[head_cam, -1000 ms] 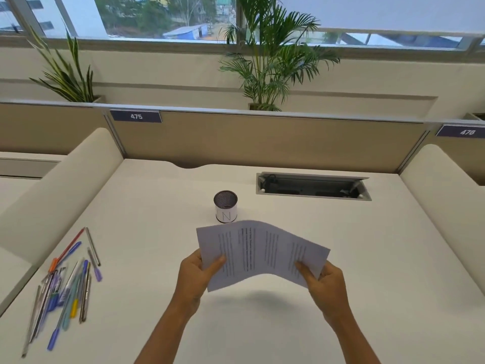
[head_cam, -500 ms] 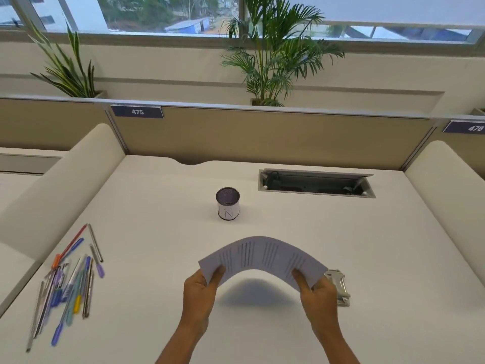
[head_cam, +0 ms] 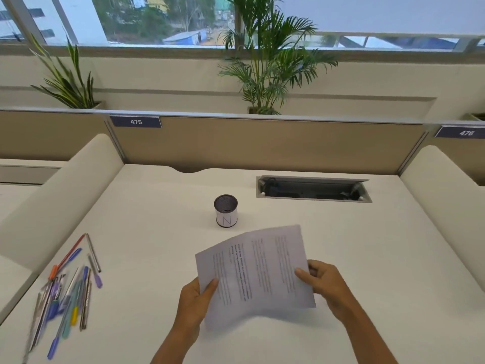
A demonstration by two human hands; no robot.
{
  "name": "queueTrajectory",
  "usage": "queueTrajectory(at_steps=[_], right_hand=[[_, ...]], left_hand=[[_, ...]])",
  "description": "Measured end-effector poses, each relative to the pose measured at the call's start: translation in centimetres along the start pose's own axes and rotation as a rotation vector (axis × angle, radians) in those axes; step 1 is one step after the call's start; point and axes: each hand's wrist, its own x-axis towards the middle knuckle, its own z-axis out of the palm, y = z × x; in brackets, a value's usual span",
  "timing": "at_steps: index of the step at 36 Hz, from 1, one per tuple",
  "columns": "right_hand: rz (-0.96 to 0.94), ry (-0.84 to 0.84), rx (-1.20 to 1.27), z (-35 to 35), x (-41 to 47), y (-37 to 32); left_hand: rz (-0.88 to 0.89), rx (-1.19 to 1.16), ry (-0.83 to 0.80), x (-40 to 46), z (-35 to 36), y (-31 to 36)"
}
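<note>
Both edges of the paper (head_cam: 259, 269) are pinched, left hand (head_cam: 195, 300) and right hand (head_cam: 325, 287) with fingers (head_cam: 210, 285) curled round it above the counter (head_cam: 380, 258); next, probably lowering it level.

Mesh cup (head_cam: 225, 211), scattered pens (head_cam: 67, 292) on desk (head_cam: 367, 245)

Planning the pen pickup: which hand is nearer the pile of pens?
Left. The left hand grips the left edge of the printed sheet, to the right of the pens; the right hand holds its opposite edge, farther right.
</note>
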Motion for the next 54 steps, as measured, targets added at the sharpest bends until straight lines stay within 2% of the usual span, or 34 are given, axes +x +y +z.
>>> queueTrajectory(at_steps=[4, 7, 12, 14, 20, 24, 26, 37, 45, 54], right_hand=[[0.087, -0.112, 0.090, -1.2, 0.1, -0.3], [0.096, -0.077, 0.264, -1.2, 0.0, 0.4], [0.106, -0.034, 0.722, 2.1, -1.1, 1.3], [0.082, -0.011, 0.792, 4.3, -1.7, 1.3], [0.020, 0.274, 0.525, 9.9, -2.9, 1.4], [-0.012, 0.503, 0.329, 11.6, -3.3, 1.5], [-0.012, 0.560, 0.269, 11.7, -3.3, 1.6], [0.018, 0.663, 0.206, 6.5, -2.9, 2.6], [0.044, 0.717, 0.242, -2.3, -3.6, 2.1], [0.114, 0.760, 0.214, -13.6, -4.2, 1.2]], left_hand=[[-0.048, -0.062, 0.000, -0.3, -0.2, -0.3], [-0.077, -0.125, 0.019, -0.7, -0.1, -0.6], [-0.116, -0.273, 0.041, -1.9, 1.4, -0.9], [-0.119, -0.334, 0.063, -2.3, 2.3, -0.9], [-0.149, -0.466, 0.061, -3.6, 5.6, -1.5], [-0.174, -0.506, 0.034, -4.5, 7.6, -2.2], [-0.186, -0.515, 0.021, -4.9, 8.4, -2.5], [-0.191, -0.438, 0.001, -5.8, 11.0, -4.4], [-0.094, -0.217, -0.108, -4.5, 14.2, -4.1], [0.015, 0.055, -0.206, -1.2, 21.8, -3.8]])
